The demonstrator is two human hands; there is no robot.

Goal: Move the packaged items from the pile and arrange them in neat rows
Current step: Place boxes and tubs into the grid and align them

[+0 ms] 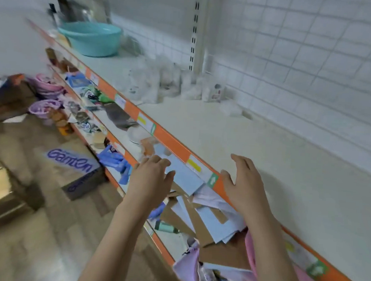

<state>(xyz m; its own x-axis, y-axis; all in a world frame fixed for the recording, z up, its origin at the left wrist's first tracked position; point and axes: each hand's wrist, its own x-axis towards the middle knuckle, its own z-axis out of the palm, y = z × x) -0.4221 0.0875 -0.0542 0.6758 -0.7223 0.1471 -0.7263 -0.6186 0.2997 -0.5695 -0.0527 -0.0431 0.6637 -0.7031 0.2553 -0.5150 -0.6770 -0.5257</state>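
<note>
Fingers of the left hand [149, 177] and right hand [243, 185] spread, holding nothing, over the orange shelf edge [171, 142]. The pile of clear-wrapped packaged items [162, 84] lies well apart, farther along the white shelf [266, 158]. Step: reaching; next, grasp a package.

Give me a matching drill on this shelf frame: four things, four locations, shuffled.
Things:
1. round teal plastic basin
2. pile of clear-wrapped packaged items
3. stack of pink plastic baskets
4. dark blue cardboard box with printed lettering

Locations:
A. on the floor in front of the shelves
B. far left end of the top shelf
C. middle of the top shelf, near the white upright
D. low at the far left, beside the lower shelves

Pairs: 1-B, 2-C, 3-D, 4-A
</note>
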